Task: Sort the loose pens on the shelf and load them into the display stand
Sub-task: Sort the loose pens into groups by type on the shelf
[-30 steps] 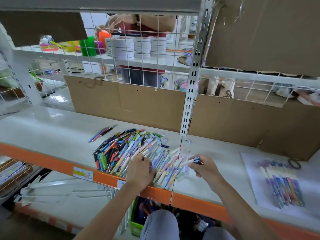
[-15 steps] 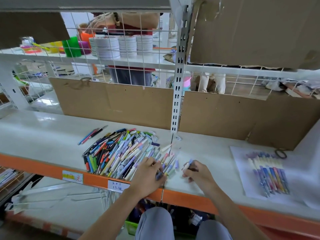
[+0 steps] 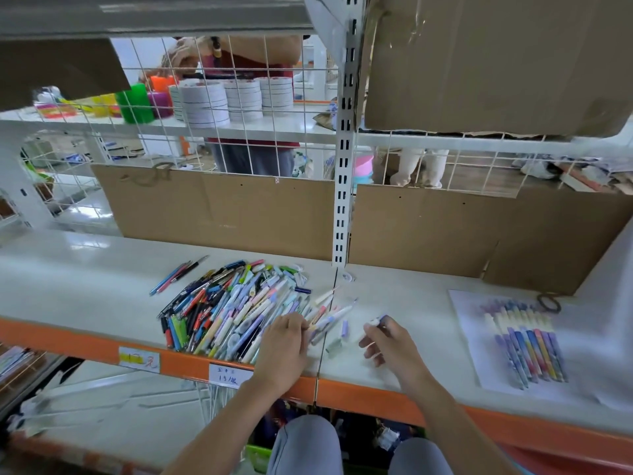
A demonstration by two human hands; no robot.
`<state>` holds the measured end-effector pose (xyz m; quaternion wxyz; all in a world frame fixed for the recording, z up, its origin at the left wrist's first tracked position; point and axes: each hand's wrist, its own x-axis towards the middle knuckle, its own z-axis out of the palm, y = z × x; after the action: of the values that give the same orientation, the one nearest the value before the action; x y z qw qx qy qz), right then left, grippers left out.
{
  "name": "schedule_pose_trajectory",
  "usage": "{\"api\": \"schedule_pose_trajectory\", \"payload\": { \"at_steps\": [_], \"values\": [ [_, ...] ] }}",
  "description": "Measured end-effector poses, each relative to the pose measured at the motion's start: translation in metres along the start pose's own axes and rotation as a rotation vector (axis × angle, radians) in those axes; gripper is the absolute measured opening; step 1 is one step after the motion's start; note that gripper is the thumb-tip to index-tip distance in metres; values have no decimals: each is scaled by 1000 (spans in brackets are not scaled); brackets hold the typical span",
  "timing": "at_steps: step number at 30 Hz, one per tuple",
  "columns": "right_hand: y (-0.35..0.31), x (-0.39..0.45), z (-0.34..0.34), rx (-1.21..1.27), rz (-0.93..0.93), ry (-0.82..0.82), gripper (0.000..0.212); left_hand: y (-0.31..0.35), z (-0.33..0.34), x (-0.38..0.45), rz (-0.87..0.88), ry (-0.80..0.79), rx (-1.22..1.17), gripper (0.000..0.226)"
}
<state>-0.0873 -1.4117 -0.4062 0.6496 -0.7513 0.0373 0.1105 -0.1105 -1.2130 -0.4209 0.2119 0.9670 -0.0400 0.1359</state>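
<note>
Fingers (image 3: pixel 371 329) of right hand (image 3: pixel 390 344) pinch one pen (image 3: pixel 378 320), lifted clear for sorting. Left hand (image 3: pixel 284 344) fingers curl on pen in loose pile (image 3: pixel 233 306) on shelf (image 3: pixel 85 275). Sorted row (image 3: pixel 527 341) lies well apart on paper; display stand unseen.

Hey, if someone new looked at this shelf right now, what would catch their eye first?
Probably the big heap of colourful pens at the shelf's front edge, with the left hand on its right side. Next, the right hand pinching a small pen, and the tidy pen row on white paper at right.
</note>
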Motion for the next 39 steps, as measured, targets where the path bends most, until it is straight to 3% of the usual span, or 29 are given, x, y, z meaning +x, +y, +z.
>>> {"api": "schedule_pose_trajectory", "payload": {
  "at_steps": [5,12,17,23,27,32,35,39],
  "values": [
    [-22,-9,-3,63,-80,35,18,6,-5,-5,-64,-109,-296,4],
    [-41,-12,-8,182,-160,68,11,9,-6,-4,29,-4,-291,25],
    [-42,-13,-9,193,-173,80,11,8,-6,-5,30,-3,-356,24],
    [-42,-19,-8,93,-136,-72,15,13,-9,-9,48,-47,-459,16],
    [-43,-20,-6,210,-82,-122,17,22,-13,-7,60,-111,-480,23],
    [-49,-21,2,264,-163,-16,21,38,-22,-2,29,-170,-543,27],
    [-47,-23,15,287,-239,119,22,51,-22,6,-7,-146,-542,32],
    [-45,-21,20,303,-228,181,25,59,-19,7,0,-83,-501,30]
  ]
}}
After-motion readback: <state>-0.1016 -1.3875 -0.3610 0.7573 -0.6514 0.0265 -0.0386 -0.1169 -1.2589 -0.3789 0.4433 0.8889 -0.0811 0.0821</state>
